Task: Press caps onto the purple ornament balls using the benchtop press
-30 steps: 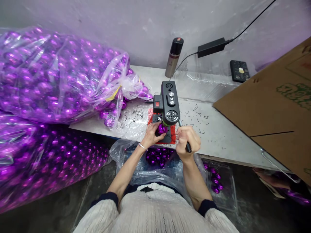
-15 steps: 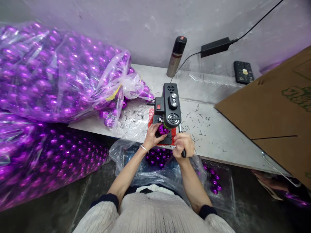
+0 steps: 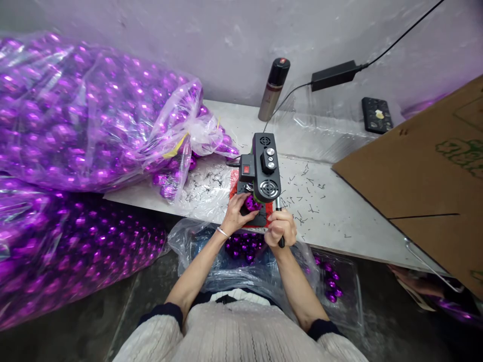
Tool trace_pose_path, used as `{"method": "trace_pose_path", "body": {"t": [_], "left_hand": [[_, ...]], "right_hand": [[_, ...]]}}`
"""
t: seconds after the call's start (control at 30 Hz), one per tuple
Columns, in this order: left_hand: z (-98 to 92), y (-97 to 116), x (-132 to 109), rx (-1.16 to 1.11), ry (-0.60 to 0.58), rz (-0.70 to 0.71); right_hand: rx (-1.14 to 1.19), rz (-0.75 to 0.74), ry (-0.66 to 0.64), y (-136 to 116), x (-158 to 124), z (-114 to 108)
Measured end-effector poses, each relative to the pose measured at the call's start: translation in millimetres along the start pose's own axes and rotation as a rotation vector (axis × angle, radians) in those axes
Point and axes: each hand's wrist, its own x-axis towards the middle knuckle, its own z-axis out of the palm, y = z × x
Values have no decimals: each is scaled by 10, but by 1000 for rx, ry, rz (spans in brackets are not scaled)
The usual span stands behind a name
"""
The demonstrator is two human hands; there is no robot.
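Observation:
A small black machine (image 3: 266, 166) with a red switch, round buttons and two vents stands on a red-edged base on the bench. Under its front end sits a shiny purple ball (image 3: 252, 203), gripped between the thumb and fingers of my left hand (image 3: 235, 215). My right hand (image 3: 281, 229) is wrapped round the black lever handle (image 3: 282, 242) at the machine's right side. The machine's head hides the top of the ball. Below the bench edge, more purple balls (image 3: 244, 247) lie in a clear plastic bag (image 3: 215, 275) at my lap.
Big clear bags of purple balls (image 3: 83, 115) fill the left. A spray can (image 3: 274, 89), a power adapter (image 3: 334, 75) and a dark phone-like object (image 3: 377, 114) are at the back. A cardboard box (image 3: 422, 176) stands right. Black clippings litter the bench (image 3: 339, 201).
My right hand and the lever handle have shifted slightly left. My left hand stays on the purple ball under the machine. The view has moved a little.

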Motion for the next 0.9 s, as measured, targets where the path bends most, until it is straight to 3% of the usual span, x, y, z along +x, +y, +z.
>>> {"method": "trace_pose_path", "body": {"t": [0.27,0.43,0.67,0.8,0.9], "left_hand": [[-6,-16,20,-17,42,62],[17,-36,22,-15,56,62],[27,-49,35,-25,40,37],[-72,60,-204,0,27,141],[-177,171,-536,77,-86,231]], "right_hand": [[106,56,8,7,-57,47],[97,1,-40,39,-78,53],[27,136,-41,-226,386,-32],[32,223,-87,-366,613,-94],[41,190,-101,-357,579,-109]]}}
